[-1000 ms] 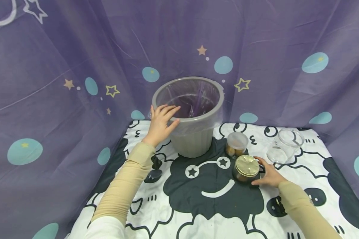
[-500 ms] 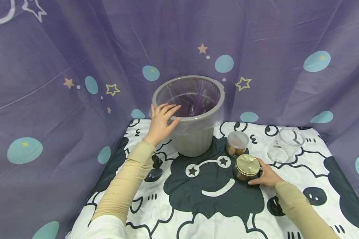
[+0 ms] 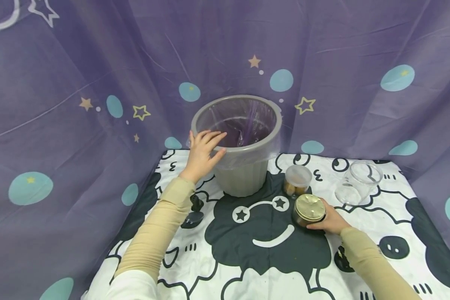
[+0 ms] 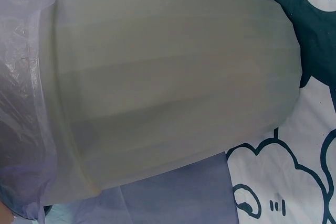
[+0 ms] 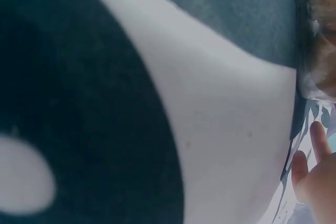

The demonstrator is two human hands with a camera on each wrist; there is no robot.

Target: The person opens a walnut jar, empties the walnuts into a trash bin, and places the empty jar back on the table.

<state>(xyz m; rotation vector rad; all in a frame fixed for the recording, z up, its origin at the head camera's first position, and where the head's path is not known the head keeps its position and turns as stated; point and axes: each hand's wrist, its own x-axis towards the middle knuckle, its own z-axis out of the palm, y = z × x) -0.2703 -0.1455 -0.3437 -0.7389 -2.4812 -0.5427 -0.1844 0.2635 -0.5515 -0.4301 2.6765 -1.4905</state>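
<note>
My left hand (image 3: 202,155) rests on the near left rim of a grey trash bin (image 3: 240,179), its fingers spread over the opening and the thumb along the outside. A clear liner bag (image 4: 21,93) folds over the rim. My right hand (image 3: 331,218) grips a round jar (image 3: 309,208) with a gold lid from its right side, thumb at the front and the other fingers mostly hidden behind. In the right wrist view, brown contents show through the jar's clear wall (image 5: 320,40) above two fingers (image 5: 319,140).
Just behind the jar stands a small tub (image 3: 297,181) with a translucent lid and yellowish contents. A clear jar (image 3: 358,183) stands at the right back. The cloth (image 3: 270,266) has a cartoon print. Purple curtains (image 3: 360,91) hang behind and at the sides.
My right hand has moved left and closed in around the gold-lidded jar, its thumb now at the jar's front. My left hand has stayed on the bin's rim.
</note>
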